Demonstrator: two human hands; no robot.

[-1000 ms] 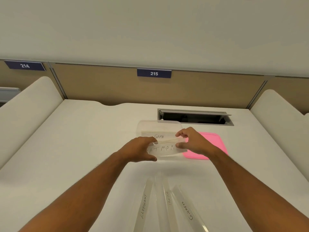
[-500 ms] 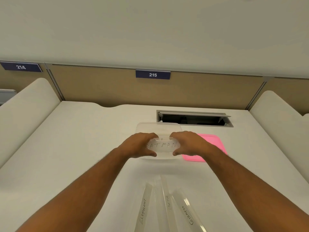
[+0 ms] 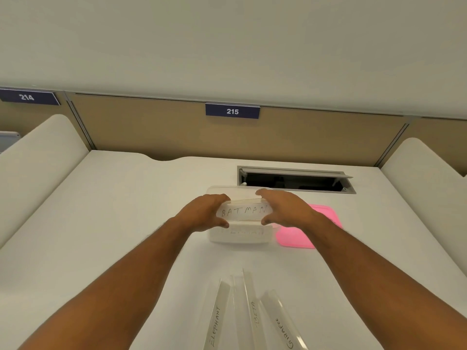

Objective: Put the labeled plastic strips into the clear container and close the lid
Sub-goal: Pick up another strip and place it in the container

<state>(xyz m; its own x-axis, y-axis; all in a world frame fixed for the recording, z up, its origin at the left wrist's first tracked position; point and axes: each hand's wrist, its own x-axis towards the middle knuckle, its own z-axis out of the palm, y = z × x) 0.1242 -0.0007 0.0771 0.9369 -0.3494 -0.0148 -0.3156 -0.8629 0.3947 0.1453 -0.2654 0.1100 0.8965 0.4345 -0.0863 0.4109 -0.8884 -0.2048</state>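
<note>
BATMAN strip point(image 3: 243, 211) between both hands (ends gripped), above container point(image 3: 237, 237)

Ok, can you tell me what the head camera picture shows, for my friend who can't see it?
Two hands, the left hand and right hand, hold a clear strip marked BATMAN by its ends over an open clear container on a white desk. A pink lid lies beside it; strips marked ELEPHANT, BETA and GIRAFFE lie nearer.
</note>
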